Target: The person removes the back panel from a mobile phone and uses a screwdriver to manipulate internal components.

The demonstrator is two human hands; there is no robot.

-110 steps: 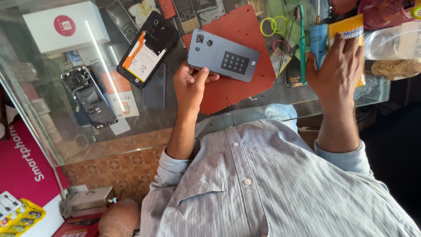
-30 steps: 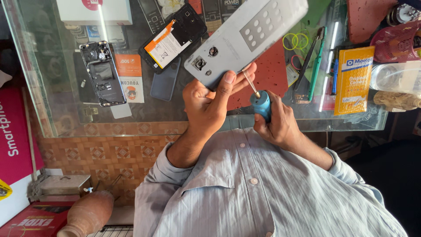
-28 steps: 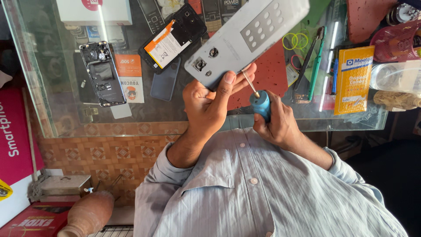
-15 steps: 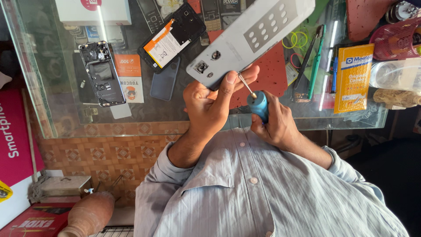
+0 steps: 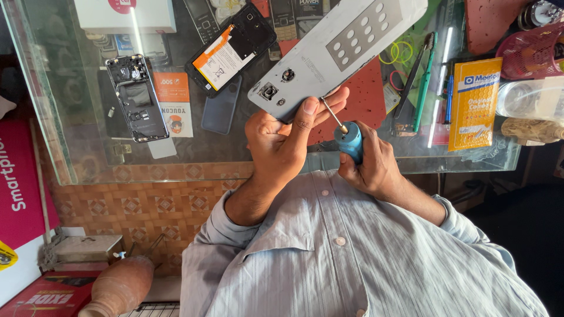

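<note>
Closed left grip (image 5: 282, 138) holds grey device (image 5: 338, 50); right grip (image 5: 367, 161) clasps screwdriver (image 5: 348, 140) against it.

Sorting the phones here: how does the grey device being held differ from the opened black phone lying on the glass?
The grey device is lifted off the counter in the left hand; the black phone lies flat on the glass. The grey device shows a closed back with a grid of small holes; the black phone is open, its insides and an orange-and-white part showing. A screwdriver in the right hand touches only the grey device. Both are back-side up.
</note>
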